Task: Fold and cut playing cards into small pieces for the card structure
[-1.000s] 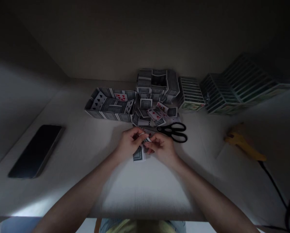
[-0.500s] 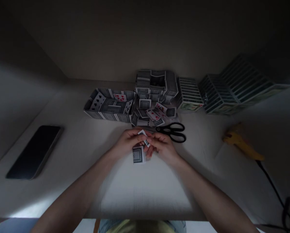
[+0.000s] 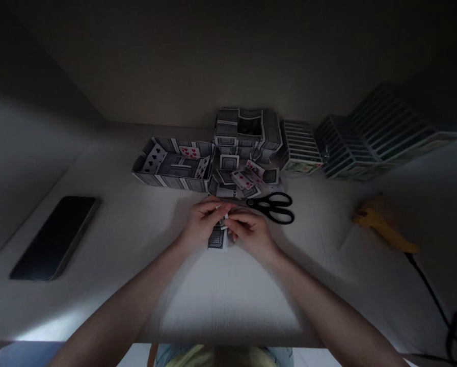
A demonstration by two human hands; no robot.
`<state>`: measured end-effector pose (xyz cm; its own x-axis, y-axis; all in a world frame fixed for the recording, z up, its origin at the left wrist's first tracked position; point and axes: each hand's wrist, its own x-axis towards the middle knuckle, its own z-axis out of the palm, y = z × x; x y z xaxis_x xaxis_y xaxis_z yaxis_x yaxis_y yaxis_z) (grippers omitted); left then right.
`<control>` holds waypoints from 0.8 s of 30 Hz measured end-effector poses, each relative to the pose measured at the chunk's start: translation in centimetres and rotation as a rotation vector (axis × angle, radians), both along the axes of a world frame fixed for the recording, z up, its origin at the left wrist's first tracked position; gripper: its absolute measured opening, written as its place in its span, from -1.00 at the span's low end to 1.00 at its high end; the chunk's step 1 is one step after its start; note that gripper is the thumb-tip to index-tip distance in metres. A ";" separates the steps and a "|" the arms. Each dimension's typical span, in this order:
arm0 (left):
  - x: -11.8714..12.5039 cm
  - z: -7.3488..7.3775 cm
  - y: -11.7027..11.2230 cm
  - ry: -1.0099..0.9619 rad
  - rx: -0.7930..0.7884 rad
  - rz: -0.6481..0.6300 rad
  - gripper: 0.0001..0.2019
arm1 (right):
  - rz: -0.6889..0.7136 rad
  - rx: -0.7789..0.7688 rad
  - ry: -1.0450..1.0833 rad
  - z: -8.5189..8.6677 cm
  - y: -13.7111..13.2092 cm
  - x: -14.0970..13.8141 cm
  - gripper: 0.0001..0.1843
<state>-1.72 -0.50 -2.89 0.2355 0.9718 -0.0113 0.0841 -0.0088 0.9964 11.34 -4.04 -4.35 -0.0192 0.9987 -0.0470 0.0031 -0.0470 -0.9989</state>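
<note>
Between my two hands is a small folded piece of playing card [image 3: 223, 220], pinched from both sides. My left hand [image 3: 200, 222] grips it with thumb and fingers, and my right hand [image 3: 254, 230] closes on its right edge. Fingers cover much of the piece. Just below it shows a patterned card piece [image 3: 217, 239] with a white right edge; I cannot tell if it lies on the table or is held. Black-handled scissors [image 3: 271, 208] lie right of my hands, their blades partly hidden. Beyond my fingers is a loose heap of cut playing cards [image 3: 247, 179].
Behind stand an open box made of cards [image 3: 175, 181] and a taller card structure [image 3: 228, 133]. Further right are striped card stacks [image 3: 301, 145] and larger ones [image 3: 388, 137]. A phone [image 3: 54, 238] lies left, a yellow glue gun [image 3: 384, 229] with a black cord right.
The small card piece has been turned between my fingers and my left hand has shifted slightly up over it. The lower card piece is now more covered by my hands.
</note>
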 end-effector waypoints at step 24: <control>0.1 0.1 0.3 0.063 -0.093 -0.028 -0.79 | -0.020 -0.234 0.320 0.6 0.8 0.6 -0.70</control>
